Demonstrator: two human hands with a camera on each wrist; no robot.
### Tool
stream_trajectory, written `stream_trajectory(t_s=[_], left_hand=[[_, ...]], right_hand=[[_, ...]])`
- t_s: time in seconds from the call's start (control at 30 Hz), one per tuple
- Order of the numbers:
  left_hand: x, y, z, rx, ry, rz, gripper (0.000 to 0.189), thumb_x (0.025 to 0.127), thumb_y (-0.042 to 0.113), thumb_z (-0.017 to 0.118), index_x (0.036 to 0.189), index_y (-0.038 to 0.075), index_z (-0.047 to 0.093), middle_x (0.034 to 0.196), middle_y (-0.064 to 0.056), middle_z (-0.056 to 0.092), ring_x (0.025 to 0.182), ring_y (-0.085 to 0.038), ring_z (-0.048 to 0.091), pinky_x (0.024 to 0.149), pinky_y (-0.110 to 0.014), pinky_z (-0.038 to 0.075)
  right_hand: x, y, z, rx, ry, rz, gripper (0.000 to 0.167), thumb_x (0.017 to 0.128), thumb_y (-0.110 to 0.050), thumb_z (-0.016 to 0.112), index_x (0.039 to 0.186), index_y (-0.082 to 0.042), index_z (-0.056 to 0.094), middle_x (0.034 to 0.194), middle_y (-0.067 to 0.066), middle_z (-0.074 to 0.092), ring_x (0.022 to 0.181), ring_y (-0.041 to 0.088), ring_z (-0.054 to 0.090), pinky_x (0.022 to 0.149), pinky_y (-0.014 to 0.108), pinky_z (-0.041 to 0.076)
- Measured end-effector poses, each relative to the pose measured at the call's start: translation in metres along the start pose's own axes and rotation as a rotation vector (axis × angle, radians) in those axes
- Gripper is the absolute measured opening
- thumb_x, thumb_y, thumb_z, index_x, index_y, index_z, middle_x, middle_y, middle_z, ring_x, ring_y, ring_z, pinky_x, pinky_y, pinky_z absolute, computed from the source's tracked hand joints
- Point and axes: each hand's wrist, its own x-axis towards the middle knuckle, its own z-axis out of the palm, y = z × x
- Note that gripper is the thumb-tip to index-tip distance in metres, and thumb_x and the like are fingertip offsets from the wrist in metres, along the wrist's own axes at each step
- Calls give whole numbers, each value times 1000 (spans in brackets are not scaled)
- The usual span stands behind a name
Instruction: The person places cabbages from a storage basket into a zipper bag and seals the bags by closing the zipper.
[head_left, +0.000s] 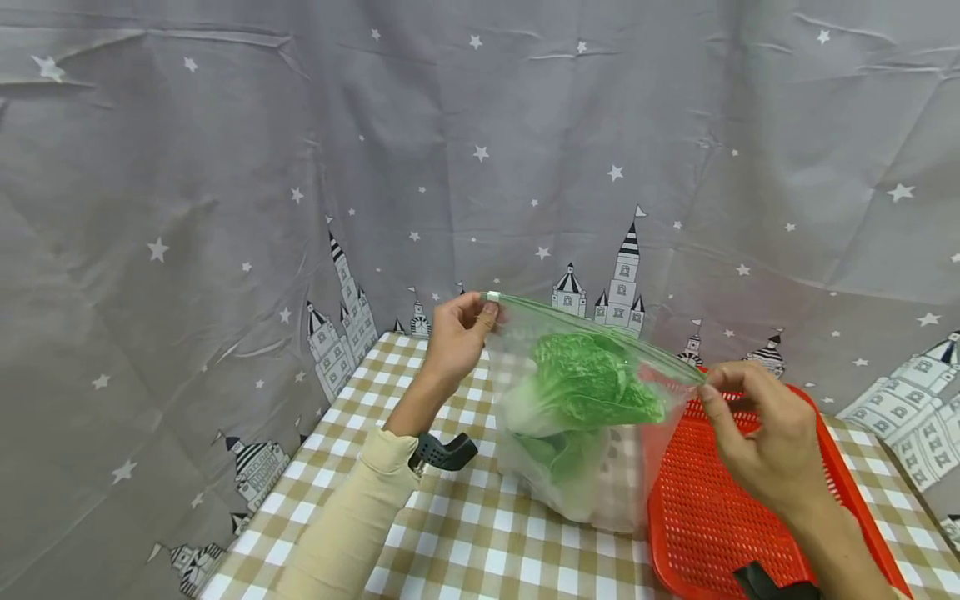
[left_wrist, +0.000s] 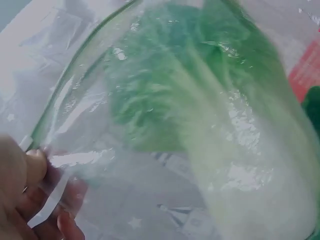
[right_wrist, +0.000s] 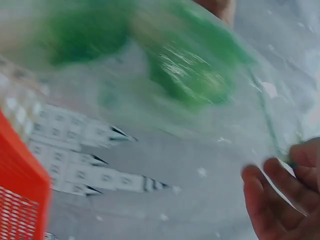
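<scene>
A clear zip bag (head_left: 626,500) hangs between my two hands, its green zip strip sloping down to the right. My left hand (head_left: 459,337) pinches the upper left corner, right by a white slider (head_left: 492,296). At the other end of the strip, my right hand (head_left: 772,442) pinches the lower right corner between thumb and fingers. Inside lies a Chinese cabbage (head_left: 577,383) with a pale stem and crinkled green leaves. Below it in the bag is another leafy green vegetable (head_left: 562,454), blurred by the plastic. The left wrist view shows the cabbage (left_wrist: 240,140) close up through the film.
A red plastic mesh basket (head_left: 705,500) stands at the right of the table, under my right forearm and partly behind the bag. The tabletop has a brown-and-white checked cloth (head_left: 450,533). Behind the table hangs a grey curtain (head_left: 525,108) with stars and castles.
</scene>
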Motion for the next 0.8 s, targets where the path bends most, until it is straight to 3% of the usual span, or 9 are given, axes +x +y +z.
stream_trajectory(t_s=[0.1,0.2,0.37,0.57,0.67,0.8], left_hand=[[-4,7,-8,-6,-3,22,11,96,-1,58,92,-8,67,84,-16,69,71,-20,64,67,-31,54],[-9,12,-11,1,-77,36,10,95,-2,59,98,-8,67,85,-15,70,73,-22,66,71,-37,55],[-16,12,-14,50,-150,79,13,96,3,60,106,-2,67,91,-13,73,75,-23,70,61,-32,54],[-20,7,-14,24,-136,139,11,96,3,60,105,-1,66,94,-13,73,77,-26,71,59,-40,56],[-22,9,-10,-27,-117,139,10,95,0,59,105,-2,62,94,-15,70,75,-29,71,60,-42,57],[-24,12,-5,-67,-79,136,7,95,-3,57,101,-4,59,94,-19,69,73,-36,70,60,-43,57]], right_hand=[[16,6,-23,41,4,65,6,81,6,67,87,6,67,79,9,68,77,-5,62,69,9,48],[24,9,-35,59,-18,119,19,73,19,70,87,6,70,77,10,69,75,-4,64,69,10,49],[27,14,-36,25,-48,199,30,71,23,72,93,2,72,80,11,71,75,-5,65,68,9,49],[30,18,-30,-34,-35,179,42,69,20,74,107,2,69,86,12,70,82,-6,62,74,8,46],[36,14,-23,-75,-47,135,44,71,11,76,113,1,68,98,13,70,95,7,61,87,13,40],[51,-3,-3,-131,-85,27,42,74,-6,76,115,-2,67,110,15,66,105,34,54,94,38,36]])
